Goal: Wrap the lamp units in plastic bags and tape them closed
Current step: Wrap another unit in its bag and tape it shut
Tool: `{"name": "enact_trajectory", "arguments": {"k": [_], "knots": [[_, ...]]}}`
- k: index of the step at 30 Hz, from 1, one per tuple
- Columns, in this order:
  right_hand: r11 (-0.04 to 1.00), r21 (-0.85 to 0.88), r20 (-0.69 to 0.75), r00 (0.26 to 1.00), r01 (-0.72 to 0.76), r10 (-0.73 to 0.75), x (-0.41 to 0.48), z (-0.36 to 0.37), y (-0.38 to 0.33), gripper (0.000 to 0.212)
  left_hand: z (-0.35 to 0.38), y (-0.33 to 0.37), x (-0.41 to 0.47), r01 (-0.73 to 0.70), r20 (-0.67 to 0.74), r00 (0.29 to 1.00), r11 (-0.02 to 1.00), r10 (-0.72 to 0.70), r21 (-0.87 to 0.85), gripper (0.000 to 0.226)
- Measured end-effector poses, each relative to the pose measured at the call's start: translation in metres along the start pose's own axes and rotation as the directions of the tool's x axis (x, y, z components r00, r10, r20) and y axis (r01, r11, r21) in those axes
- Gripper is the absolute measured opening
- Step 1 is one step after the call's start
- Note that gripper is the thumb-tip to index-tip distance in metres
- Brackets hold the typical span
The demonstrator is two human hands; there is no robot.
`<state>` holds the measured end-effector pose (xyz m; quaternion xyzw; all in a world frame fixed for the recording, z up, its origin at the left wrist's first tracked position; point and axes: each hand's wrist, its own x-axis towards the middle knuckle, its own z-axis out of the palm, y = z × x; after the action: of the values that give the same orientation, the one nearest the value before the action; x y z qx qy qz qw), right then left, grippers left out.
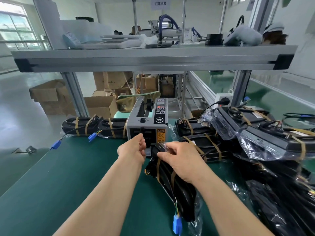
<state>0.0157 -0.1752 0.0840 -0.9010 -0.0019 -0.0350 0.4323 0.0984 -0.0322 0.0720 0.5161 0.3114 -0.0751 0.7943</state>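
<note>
Head view: 1 lamp unit [177, 189] lies lengthwise on the green bench mat [68, 176], directly in front of the tape dispenser [147, 123], inside a clear plastic bag [198, 212]. Its far end sits just beside the dispenser outlet, probably so a cut strip can go straight onto the bag.

The right hand [177, 159] rests on that far end with its fingers curled over the gathered plastic, pinning the fold against the unit so it cannot spring open. The left hand [134, 147] is at the dispenser outlet, fingers loosely bent toward it. No tape strip is visible, so whether it pinches anything cannot be told.

Count:
- Tape dispensers: 1.
- Units left of the dispenser [95, 127]: 2, lying end to end, each strapped with tan bands.
- Units stacked to the right [255, 133]: at least 4 in bags; the overlapping pile prevents an exact figure.
- Blue connectors [176, 223]: 3 visible, 1 on the held unit's lead and 2 at the left.
</note>
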Motion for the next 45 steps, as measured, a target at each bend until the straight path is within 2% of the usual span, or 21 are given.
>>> {"name": "enact_trajectory", "arguments": {"k": [3,8,11,14,17,20,22,28,38,45], "knots": [[1.0,-0.008,0.001,1.0,0.009,-0.009,-0.001,0.002,-0.002,0.045,0.005,0.002,0.001,-0.027,-0.035,0.999,0.998,0.025,-0.052,0.009],[1.0,0.024,0.009,1.0,0.004,-0.004,-0.003,0.001,-0.002,0.042,0.002,-0.004,-0.01,-0.172,-0.111,0.981,0.975,0.157,-0.139,0.025],[1.0,0.028,0.008,1.0,-0.001,0.0,-0.002,0.002,-0.002,0.043,-0.012,-0.004,-0.022,-0.252,0.091,0.962,0.965,0.258,-0.068,0.023],[0.998,0.065,0.025,0.999,-0.024,0.022,-0.001,0.002,-0.002,0.041,-0.028,-0.004,-0.038,-0.348,0.339,0.891,0.934,0.304,0.078,0.023],[0.998,0.054,0.028,0.999,-0.016,0.015,0.0,0.002,-0.002,0.03,-0.033,-0.007,-0.049,-0.494,0.419,0.83,0.834,0.367,0.247,0.023],[0.998,0.059,0.03,1.0,-0.001,-0.001,-0.001,0.002,-0.003,0.031,-0.03,-0.009,-0.051,-0.551,0.424,0.815,0.756,0.396,0.353,0.031],[0.998,0.063,0.033,0.999,0.001,-0.003,-0.002,0.001,-0.003,0.037,-0.029,-0.01,-0.049,-0.557,0.419,0.816,0.738,0.399,0.382,0.024],[0.998,0.06,0.039,0.999,0.009,-0.011,-0.001,0.0,-0.003,0.047,-0.025,-0.011,-0.044,-0.573,0.403,0.811,0.711,0.423,0.407,0.018],[0.998,0.063,0.039,0.999,0.008,-0.011,-0.001,0.001,-0.001,0.049,-0.022,-0.014,-0.047,-0.586,0.394,0.804,0.706,0.446,0.397,0.02],[0.998,0.059,0.039,0.999,0.012,-0.015,0.0,0.002,-0.001,0.049,-0.023,-0.015,-0.045,-0.632,0.37,0.775,0.621,0.513,0.463,0.017]]}}
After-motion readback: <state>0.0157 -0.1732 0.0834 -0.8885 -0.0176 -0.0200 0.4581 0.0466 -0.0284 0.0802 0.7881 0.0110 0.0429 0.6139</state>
